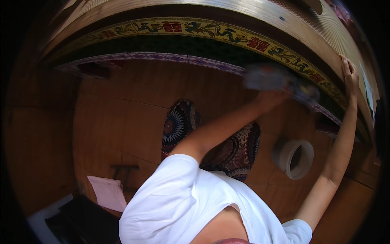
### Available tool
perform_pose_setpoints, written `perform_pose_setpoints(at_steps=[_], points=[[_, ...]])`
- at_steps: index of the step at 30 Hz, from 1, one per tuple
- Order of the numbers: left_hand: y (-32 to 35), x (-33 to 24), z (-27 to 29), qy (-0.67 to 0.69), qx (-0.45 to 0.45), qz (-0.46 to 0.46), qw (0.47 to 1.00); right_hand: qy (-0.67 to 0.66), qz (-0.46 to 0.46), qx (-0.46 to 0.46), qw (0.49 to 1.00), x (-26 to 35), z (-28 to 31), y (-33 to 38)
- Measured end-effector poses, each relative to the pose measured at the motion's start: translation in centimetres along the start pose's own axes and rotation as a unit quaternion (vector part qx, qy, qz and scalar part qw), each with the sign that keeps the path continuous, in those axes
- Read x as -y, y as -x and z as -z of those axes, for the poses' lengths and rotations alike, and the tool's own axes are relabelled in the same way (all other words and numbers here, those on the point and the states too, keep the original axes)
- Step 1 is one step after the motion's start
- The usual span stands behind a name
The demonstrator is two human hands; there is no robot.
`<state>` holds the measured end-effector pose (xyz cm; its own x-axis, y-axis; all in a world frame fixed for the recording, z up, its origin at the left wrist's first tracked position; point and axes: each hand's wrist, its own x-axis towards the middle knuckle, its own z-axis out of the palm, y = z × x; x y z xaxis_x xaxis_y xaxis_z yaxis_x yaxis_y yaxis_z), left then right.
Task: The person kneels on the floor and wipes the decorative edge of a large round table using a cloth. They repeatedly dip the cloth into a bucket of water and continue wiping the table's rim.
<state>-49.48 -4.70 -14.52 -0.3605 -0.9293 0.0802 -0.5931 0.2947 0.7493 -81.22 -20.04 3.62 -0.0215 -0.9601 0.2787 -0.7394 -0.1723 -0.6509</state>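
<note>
My left hand [273, 100] reaches up and to the right, in front of the tiled side of a raised wooden platform. It holds a pale grey, cloth-like rag [270, 78], smeared by motion. Whether the rag touches the dark green tiles [174, 45] cannot be made out. Farther right, my right hand [350, 76] rests on the platform's wooden edge [260, 18], fingers stretched along it and nothing in them. A band of yellow tiles [172, 27] with red and green figures runs under that edge.
A white bucket [300, 159] stands on the brown floor [118, 118] to the right of my patterned trouser legs [178, 126]. A pink cloth-like piece [107, 191] and a black object [83, 219] are at lower left. A ribbed mat [325, 24] covers the platform's top.
</note>
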Motion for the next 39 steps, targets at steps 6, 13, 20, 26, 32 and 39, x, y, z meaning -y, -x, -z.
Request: perform_pose_setpoints(at_steps=[6, 13, 20, 26, 32, 39], points=[[0.9, 5.2, 5.8, -0.046, -0.209, -0.124, 0.969, 0.071, 0.001, -0.069, 0.995, 0.4, 1.0, 1.0], [12.1, 20.3, 26.5, -0.15, -0.543, -0.018, 0.826, 0.069, -0.013, -0.105, 0.992, 4.5, -0.1, 2.8], [10.3, 24.3, 26.2, -0.063, -0.561, -0.004, 0.825, 0.098, -0.042, -0.221, 0.969, 9.4, -1.9, 4.5], [7.8, 9.2, 17.8, -0.131, -0.275, -0.013, 0.953, 0.131, 0.152, -0.442, 0.874, 5.0, -1.5, 4.8], [1.7, 0.1, 19.0, -0.417, -0.141, 0.023, 0.898, 0.05, 0.2, -0.556, 0.805, 1.2, -12.0, 13.3], [-0.2, -2.0, 22.4, -0.587, -0.078, -0.365, 0.718, -0.358, -0.199, -0.275, 0.87, -2.3, -23.4, 30.1]])
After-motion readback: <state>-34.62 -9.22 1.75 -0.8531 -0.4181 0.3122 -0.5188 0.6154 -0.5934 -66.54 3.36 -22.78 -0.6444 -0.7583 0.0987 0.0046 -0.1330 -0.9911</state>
